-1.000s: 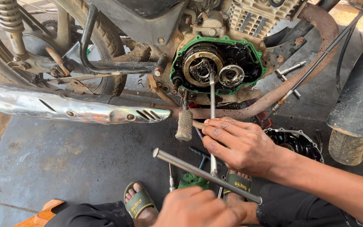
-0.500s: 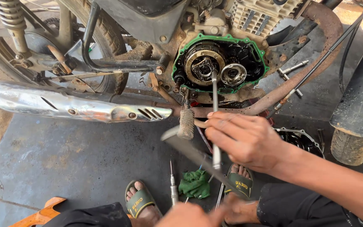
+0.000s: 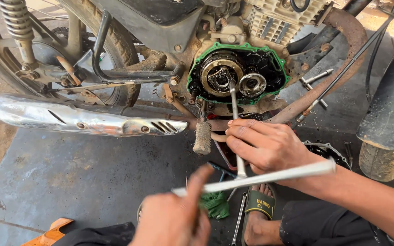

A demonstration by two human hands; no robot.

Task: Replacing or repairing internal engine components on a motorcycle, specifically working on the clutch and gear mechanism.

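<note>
Head view: your right hand [image 3: 270,146] has its fingers [image 3: 245,136] closed around the shaft of a T-wrench [image 3: 234,109], whose tip sits in the clutch [image 3: 220,76] of the open engine. Your left hand [image 3: 176,216], blurred, pushes its crossbar [image 3: 274,174] with loosely curled fingers; a firm grip cannot be told.
</note>
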